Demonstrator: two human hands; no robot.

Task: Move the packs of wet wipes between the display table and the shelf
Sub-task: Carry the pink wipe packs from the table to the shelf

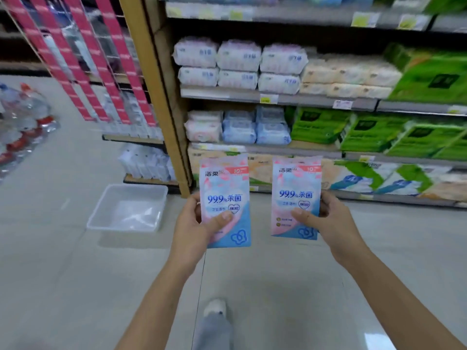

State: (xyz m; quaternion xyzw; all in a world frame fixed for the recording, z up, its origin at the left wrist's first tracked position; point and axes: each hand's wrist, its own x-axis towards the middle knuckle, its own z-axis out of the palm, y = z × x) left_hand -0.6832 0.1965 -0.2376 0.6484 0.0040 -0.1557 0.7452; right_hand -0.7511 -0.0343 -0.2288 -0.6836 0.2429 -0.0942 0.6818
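I hold two flat pink-and-blue packs of wet wipes upright in front of me. My left hand (195,223) grips the left pack (223,188) by its lower half, thumb across the front. My right hand (328,221) grips the right pack (295,188) the same way. Behind them stands the shelf (278,99), stocked with white, pink and blue wipe packs (238,128) and green tissue packs (374,132). The display table is not in view.
An empty clear plastic bin (129,208) sits on the floor at the left, by the shelf's wooden end post (156,97). Bottled water packs (22,122) lie at the far left. A rack with pink strips (96,59) hangs beyond. My shoe (214,308) shows below.
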